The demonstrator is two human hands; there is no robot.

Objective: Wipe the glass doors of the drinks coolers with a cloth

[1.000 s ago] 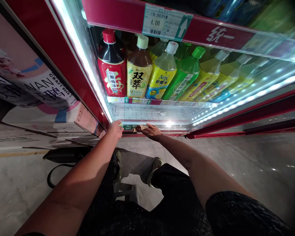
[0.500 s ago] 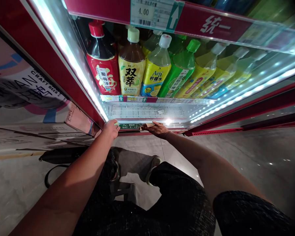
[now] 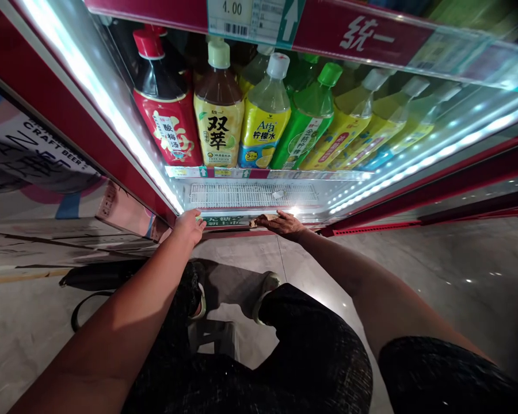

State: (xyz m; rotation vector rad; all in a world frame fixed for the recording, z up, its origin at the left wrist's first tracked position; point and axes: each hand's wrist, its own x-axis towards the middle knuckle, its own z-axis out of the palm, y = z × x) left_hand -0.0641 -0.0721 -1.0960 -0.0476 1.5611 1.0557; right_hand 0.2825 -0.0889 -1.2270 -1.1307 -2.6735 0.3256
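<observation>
My left hand (image 3: 190, 226) is at the left end of a dark green label strip (image 3: 221, 221) with pale lettering, along the cooler's bottom front edge. Its fingers are bent against the strip's end. At the right part of the strip, my right hand (image 3: 290, 225) has a crumpled brown cloth (image 3: 264, 220) between its fingers, pressed to the front edge. Whether it is fabric or paper is hard to tell. Just behind both hands lies the white wire rack (image 3: 250, 196) on the cooler floor, with a small pale tag (image 3: 278, 195) on it.
Above the rack, a shelf (image 3: 297, 174) carries several drink bottles (image 3: 219, 123). Lit strips (image 3: 112, 123) run up both sides. Beer cartons (image 3: 125, 210) stand left, near a black bag (image 3: 99, 276). A small stool (image 3: 218, 336) is between my legs.
The camera view has shifted slightly, so the shelves and bottles sit further left. My right hand and the cloth have moved slightly right along the strip. My left hand stays at the strip's left end.
</observation>
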